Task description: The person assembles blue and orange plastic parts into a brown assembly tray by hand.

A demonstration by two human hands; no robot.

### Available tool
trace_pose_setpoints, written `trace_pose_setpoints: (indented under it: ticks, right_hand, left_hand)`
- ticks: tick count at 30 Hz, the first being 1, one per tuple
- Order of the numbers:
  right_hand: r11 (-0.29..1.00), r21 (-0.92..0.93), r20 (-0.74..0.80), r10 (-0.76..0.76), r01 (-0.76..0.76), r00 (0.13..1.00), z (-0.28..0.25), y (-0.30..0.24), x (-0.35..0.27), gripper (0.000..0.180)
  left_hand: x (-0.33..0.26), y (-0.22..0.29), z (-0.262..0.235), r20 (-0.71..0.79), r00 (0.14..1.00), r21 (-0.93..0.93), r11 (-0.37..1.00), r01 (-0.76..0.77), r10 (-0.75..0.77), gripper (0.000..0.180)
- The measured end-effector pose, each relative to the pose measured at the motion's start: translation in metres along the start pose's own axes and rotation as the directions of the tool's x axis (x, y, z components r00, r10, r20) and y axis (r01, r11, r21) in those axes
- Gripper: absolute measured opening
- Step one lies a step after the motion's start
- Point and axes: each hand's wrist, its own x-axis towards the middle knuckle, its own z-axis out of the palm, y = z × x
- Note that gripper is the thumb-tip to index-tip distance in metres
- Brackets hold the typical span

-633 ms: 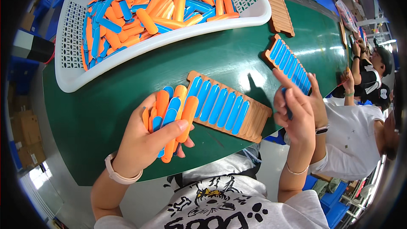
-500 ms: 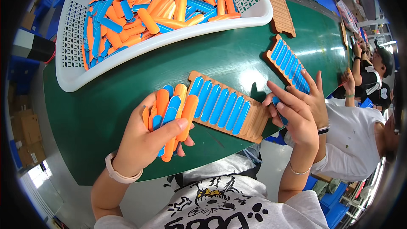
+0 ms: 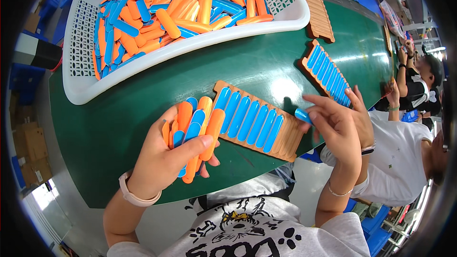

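My left hand (image 3: pixel 164 162) is closed around a bundle of flat, round-ended strips (image 3: pixel 190 135), some showing orange and some blue, with the thumb pressed over them. Between the fingers of my right hand (image 3: pixel 339 131) is a single blue strip (image 3: pixel 303 115), its rounded end pointing left. That strip hovers beside the bare right end of a brown grooved tray (image 3: pixel 289 139). Several blue strips (image 3: pixel 250 120) lie side by side in the tray's grooves, blue faces up. The tray slants across the table between my hands. My right fingertips are partly hidden.
A white perforated basket (image 3: pixel 190 45) heaped with orange and blue strips stands at the back left of the green table (image 3: pixel 143 95). Beyond my right hand, a co-worker's hand (image 3: pixel 364 126) is near a second filled tray (image 3: pixel 328 74). Another grooved tray (image 3: pixel 316 12) lies behind.
The strip in my right hand has turned and moved slightly left and up, its blue face now showing. The co-worker's hand has shifted right. My left hand keeps its bundle.
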Motion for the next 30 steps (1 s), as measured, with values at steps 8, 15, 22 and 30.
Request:
trace_pose_setpoints:
  ticks: [8, 15, 22, 30]
  right_hand:
    - [0.993, -0.09, -0.087, -0.086, 0.078, 0.993, 0.006, 0.011, 0.02, 0.032]
    - [0.813, -0.349, 0.162, -0.437, 0.466, 0.885, 0.015, 0.016, 0.024, 0.053]
    - [0.881, -0.348, 0.128, -0.294, 0.32, 0.947, 0.009, 0.008, 0.033, 0.051]
    - [0.857, -0.396, 0.351, -0.192, 0.331, 0.916, -0.001, -0.006, 0.049, 0.051]
  left_hand:
    - [-0.001, 0.001, 0.002, 0.012, 1.0, 0.017, 1.0, -0.001, 0.001, 0.03]
    - [0.0, 0.001, 0.001, 0.001, 1.0, 0.022, 1.0, -0.011, 0.011, 0.031]
    - [0.0, -0.003, 0.004, -0.009, 1.0, 0.05, 0.998, -0.025, 0.025, 0.039]
    - [-0.003, 0.001, 0.004, -0.005, 0.999, 0.044, 0.998, -0.036, 0.036, 0.031]
